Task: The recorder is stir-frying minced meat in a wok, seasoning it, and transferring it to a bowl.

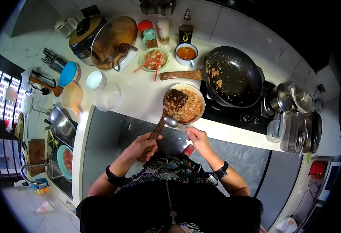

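My left hand [144, 145] grips the handle of a wooden spatula [158, 128]. The spatula's food-coated blade is over a round bowl [203, 100] of cooked rice-like mixture [191, 109] at the counter's front edge. My right hand [199, 139] pinches the handle of a metal spoon [170, 121], whose bowl is beside the spatula handle, just below the rim. Behind and to the right, a black wok [237, 78] with bits of food stuck inside sits on the stove, its wooden handle [182, 75] pointing left.
Behind the bowl stand a green bowl [154, 59] of food with red chopsticks, an enamel mug [186, 54] of orange-brown liquid and a dark bottle [186, 29]. Left are a white bowl [96, 80], a clear container [108, 96] and a glass lid [113, 42]. Pots and containers [292, 131] crowd the right end.
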`<state>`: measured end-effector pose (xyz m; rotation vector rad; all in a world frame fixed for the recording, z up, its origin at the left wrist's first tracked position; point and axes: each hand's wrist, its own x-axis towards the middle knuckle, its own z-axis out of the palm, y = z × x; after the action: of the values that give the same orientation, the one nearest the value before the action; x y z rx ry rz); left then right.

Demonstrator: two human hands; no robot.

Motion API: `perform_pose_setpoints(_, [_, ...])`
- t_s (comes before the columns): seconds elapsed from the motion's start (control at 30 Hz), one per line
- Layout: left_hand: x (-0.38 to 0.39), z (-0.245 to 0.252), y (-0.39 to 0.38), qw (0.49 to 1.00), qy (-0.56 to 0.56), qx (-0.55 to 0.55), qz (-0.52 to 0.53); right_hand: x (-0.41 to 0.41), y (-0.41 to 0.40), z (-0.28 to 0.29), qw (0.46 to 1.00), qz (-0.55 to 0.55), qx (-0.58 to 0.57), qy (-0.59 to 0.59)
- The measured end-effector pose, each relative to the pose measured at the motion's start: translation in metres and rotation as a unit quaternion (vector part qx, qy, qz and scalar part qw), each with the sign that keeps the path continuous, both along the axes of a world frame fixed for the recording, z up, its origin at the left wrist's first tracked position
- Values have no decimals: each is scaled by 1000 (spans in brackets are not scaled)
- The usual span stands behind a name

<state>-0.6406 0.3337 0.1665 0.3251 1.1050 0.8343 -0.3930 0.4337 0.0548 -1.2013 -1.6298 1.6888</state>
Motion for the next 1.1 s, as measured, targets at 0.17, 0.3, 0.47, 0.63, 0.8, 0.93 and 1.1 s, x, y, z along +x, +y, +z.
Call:
perform_pose_setpoints(0.17, [-29,-4,-4,998,8,1,-59,-11,18,-17,991,-128,17,-31])
perform_pose_setpoints(0.3, [-43,-5,0,997,19,-19,-69,-5,29,-24,971,-183,107,-107])
perform_pose_setpoints(0.47, [-51,-9,5,994,18,-13,-105,-22,1,-16,975,-200,97,-30])
perform_pose_setpoints(0.63, [-49,-10,14,992,0,-19,-126,-49,-26,2,986,-130,102,-21])
perform_pose_setpoints(0.8, [-48,-3,14,991,-17,-28,-132,-27,4,-21,960,-227,141,-79])
perform_pose_setpoints(0.93, [-50,-10,11,991,-3,-27,-134,-13,23,-20,957,-224,126,-135])
perform_pose_setpoints(1.1, [-46,-13,12,990,-20,-17,-135,-43,-9,6,980,-188,64,-17])
